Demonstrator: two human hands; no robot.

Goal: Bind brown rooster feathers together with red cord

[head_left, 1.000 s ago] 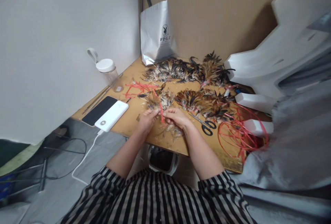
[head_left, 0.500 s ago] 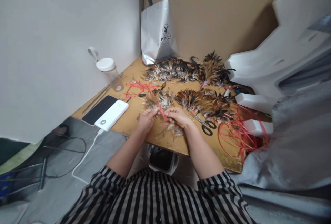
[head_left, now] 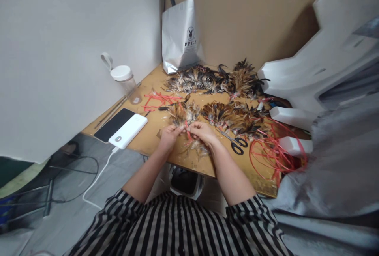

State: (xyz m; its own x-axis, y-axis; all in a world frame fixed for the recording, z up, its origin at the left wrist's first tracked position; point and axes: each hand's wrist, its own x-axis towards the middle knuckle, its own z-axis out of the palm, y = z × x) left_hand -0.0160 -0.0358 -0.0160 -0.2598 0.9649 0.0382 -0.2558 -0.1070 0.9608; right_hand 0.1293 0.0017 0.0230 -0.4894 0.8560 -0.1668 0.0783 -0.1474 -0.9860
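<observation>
Close together at the near part of the table, my left hand [head_left: 171, 134] and my right hand [head_left: 202, 131] pinch a red plastic strip [head_left: 188, 134] between their fingertips. The strip's upper end shows above my fingers and its lower end hangs below them. Just beyond the fingers is a small bunch of brown and black feathers [head_left: 184, 111]; whether my hands touch it I cannot tell. Loose pale feathers [head_left: 199, 148] lie under my right hand. To its right, a row of tied feather bunches [head_left: 232, 116] spreads across the table, with black-handled scissors [head_left: 237, 144] in front.
A tangle of red strips [head_left: 274, 151] lies at the right, shorter red strips [head_left: 161, 99] at the left. More feather bunches [head_left: 204, 79] line the back below a silver bag [head_left: 181, 37]. A clear jar [head_left: 128, 86], a phone [head_left: 114, 125] and a white power bank [head_left: 128, 131] stand left.
My hands have drawn closer together, and my fingertips now meet around the red strip. Less of it shows between them than before.
</observation>
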